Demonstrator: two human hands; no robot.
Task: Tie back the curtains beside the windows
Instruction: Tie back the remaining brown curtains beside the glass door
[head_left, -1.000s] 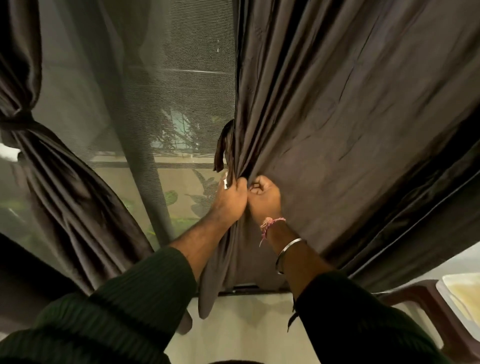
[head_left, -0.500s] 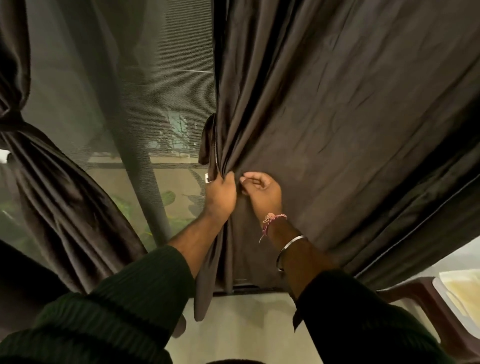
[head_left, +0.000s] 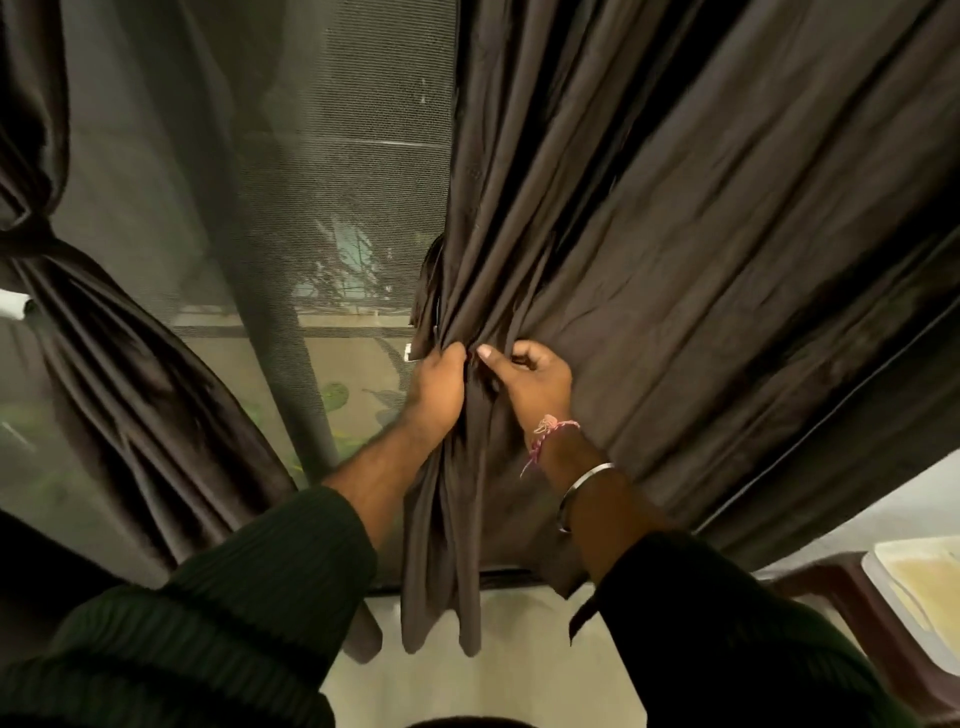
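The right hand (head_left: 530, 382) has uncurled its forefinger onto the folds. At frame centre, the left hand (head_left: 435, 387) grips the dark brown curtain (head_left: 649, 260), bunching its pleats between both hands' curled fingers.

A window (head_left: 332, 218) covered by a fine mesh screen fills the upper middle, with a dark upright frame bar (head_left: 270, 332) crossing it. Through the mesh show blurred green leaves (head_left: 332, 397) and a pale wall outside. Below runs a light sill or wall (head_left: 498, 675). At lower right stands a dark brown plastic chair (head_left: 852, 613) beside a white tray (head_left: 919, 587). The light is dim
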